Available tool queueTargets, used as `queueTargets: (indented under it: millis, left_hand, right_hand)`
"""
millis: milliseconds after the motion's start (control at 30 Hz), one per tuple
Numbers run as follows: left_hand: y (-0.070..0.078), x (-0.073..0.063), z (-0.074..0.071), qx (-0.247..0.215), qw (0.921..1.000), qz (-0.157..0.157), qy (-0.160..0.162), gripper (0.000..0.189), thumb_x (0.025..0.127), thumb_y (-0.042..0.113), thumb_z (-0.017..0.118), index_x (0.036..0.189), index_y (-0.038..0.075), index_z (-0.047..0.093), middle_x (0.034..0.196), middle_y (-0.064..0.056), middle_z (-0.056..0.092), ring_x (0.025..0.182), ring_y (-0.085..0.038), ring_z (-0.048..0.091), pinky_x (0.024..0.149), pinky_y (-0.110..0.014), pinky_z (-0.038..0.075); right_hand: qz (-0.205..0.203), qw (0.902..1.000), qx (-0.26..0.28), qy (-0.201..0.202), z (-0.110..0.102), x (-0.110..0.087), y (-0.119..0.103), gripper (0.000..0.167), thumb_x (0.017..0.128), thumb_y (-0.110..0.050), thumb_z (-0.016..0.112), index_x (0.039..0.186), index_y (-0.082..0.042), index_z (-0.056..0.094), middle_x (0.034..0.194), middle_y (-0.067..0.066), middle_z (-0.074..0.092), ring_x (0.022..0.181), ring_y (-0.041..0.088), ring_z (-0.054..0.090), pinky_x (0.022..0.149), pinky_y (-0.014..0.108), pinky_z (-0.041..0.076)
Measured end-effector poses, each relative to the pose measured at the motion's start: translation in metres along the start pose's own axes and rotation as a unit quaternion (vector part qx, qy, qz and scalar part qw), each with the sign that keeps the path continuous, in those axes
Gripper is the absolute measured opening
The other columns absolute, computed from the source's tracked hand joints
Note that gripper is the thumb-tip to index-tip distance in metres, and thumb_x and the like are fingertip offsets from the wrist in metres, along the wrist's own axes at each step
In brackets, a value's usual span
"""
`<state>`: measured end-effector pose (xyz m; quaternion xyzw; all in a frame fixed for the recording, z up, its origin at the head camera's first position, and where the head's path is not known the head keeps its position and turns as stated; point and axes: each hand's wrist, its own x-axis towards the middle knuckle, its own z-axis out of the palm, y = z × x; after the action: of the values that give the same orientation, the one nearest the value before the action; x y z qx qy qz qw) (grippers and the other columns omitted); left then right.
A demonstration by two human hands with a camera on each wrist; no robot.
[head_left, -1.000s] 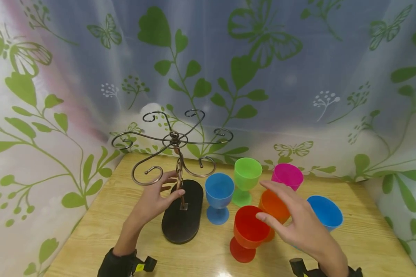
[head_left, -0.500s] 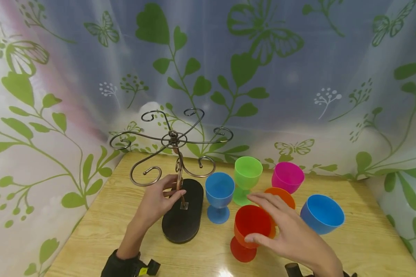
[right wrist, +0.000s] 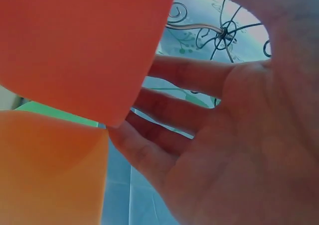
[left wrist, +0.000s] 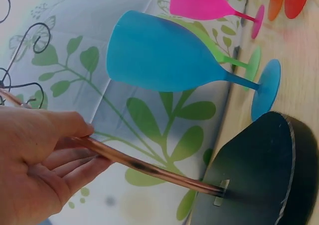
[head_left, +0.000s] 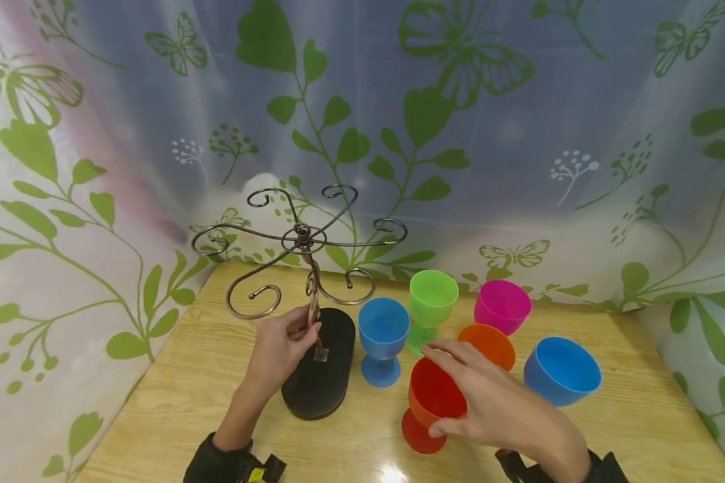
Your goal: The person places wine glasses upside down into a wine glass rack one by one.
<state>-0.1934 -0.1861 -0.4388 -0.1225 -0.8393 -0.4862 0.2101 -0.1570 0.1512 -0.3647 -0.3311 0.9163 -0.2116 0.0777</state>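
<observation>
My left hand (head_left: pixel 278 352) grips the bronze upright of a metal stand, which has several curled wire arms (head_left: pixel 303 235) and a black oval base (head_left: pixel 317 396). The left wrist view shows the thumb and fingers pinching that upright (left wrist: pixel 149 169) above the base. My right hand (head_left: pixel 495 406) spans the bowl of a red goblet (head_left: pixel 431 392), thumb on the near side and fingers along the far rim. In the right wrist view the fingertips pass behind the red goblet (right wrist: pixel 84 41), with a gap between bowl and palm (right wrist: pixel 239 150). The goblet stands upright on its foot.
An orange goblet (head_left: pixel 489 345) stands right behind the red one. Around them are a blue goblet (head_left: pixel 383 329) beside the stand, a green one (head_left: pixel 433 295), a magenta one (head_left: pixel 501 305) and another blue one (head_left: pixel 562 372). A patterned curtain (head_left: pixel 362 134) hangs behind the wooden table (head_left: pixel 157 409).
My right hand has moved left and down from above the orange goblet to around the red goblet's bowl. My left fingers have closed in on the stand's upright. The goblets have stayed in place.
</observation>
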Motion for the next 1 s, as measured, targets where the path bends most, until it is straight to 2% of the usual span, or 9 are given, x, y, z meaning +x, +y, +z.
queueTargets:
  millis: [100, 233, 533, 767, 900, 1000]
  left_hand:
    - [-0.002, 0.001, 0.001, -0.008, 0.9999, -0.004, 0.007, 0.029, 0.091, -0.007, 0.072, 0.120, -0.007, 0.072, 0.105, -0.024, 0.074, 0.095, -0.032, 0.075, 0.073, -0.028, 0.061]
    - [-0.006, 0.004, 0.002, -0.011, 0.9997, 0.006, 0.020, 0.029, 0.090, -0.008, 0.072, 0.120, -0.008, 0.071, 0.105, -0.024, 0.074, 0.096, -0.033, 0.074, 0.074, -0.027, 0.060]
    - [-0.013, 0.007, 0.002, 0.001, 0.9990, 0.021, 0.039, 0.028, 0.088, -0.012, 0.071, 0.117, -0.011, 0.071, 0.103, -0.027, 0.073, 0.094, -0.037, 0.074, 0.074, -0.033, 0.061]
    - [-0.015, 0.009, 0.002, 0.010, 0.9987, 0.020, 0.046, 0.027, 0.088, -0.011, 0.072, 0.115, -0.011, 0.072, 0.103, -0.025, 0.074, 0.094, -0.034, 0.074, 0.074, -0.030, 0.061]
    - [-0.015, 0.009, 0.001, 0.008, 0.9989, 0.019, 0.042, 0.027, 0.089, -0.010, 0.071, 0.116, -0.010, 0.072, 0.104, -0.025, 0.074, 0.094, -0.033, 0.075, 0.074, -0.029, 0.061]
    - [-0.016, 0.009, 0.000, 0.011, 0.9993, 0.012, 0.033, 0.027, 0.091, -0.009, 0.071, 0.118, -0.010, 0.071, 0.105, -0.025, 0.074, 0.094, -0.033, 0.075, 0.074, -0.029, 0.061]
  right_hand:
    - [0.006, 0.9998, 0.007, -0.016, 0.000, 0.003, -0.001, 0.092, 0.076, -0.046, 0.090, 0.149, -0.005, 0.051, 0.151, 0.015, 0.047, 0.133, 0.040, 0.047, 0.090, 0.054, 0.058]
    - [0.002, 0.9998, 0.005, -0.020, 0.000, 0.005, -0.001, 0.087, 0.077, -0.043, 0.090, 0.147, -0.004, 0.054, 0.148, 0.015, 0.050, 0.131, 0.039, 0.050, 0.091, 0.054, 0.058]
    - [-0.016, 0.9998, 0.000, 0.008, 0.005, 0.007, 0.000, 0.079, 0.078, -0.036, 0.090, 0.142, -0.004, 0.057, 0.142, 0.012, 0.054, 0.126, 0.034, 0.054, 0.089, 0.049, 0.060]
    - [-0.028, 0.9944, 0.019, 0.100, 0.007, 0.001, 0.005, 0.075, 0.075, -0.037, 0.091, 0.139, -0.013, 0.059, 0.135, 0.002, 0.060, 0.117, 0.024, 0.060, 0.077, 0.035, 0.062]
    - [-0.039, 0.9843, 0.054, 0.163, 0.001, -0.008, 0.011, 0.076, 0.075, -0.036, 0.093, 0.141, -0.021, 0.059, 0.136, -0.002, 0.061, 0.111, 0.020, 0.064, 0.074, 0.031, 0.061]
    - [-0.051, 0.9741, 0.078, 0.206, -0.006, -0.016, 0.015, 0.078, 0.074, -0.029, 0.095, 0.142, -0.024, 0.058, 0.138, -0.005, 0.060, 0.113, 0.015, 0.063, 0.078, 0.031, 0.061]
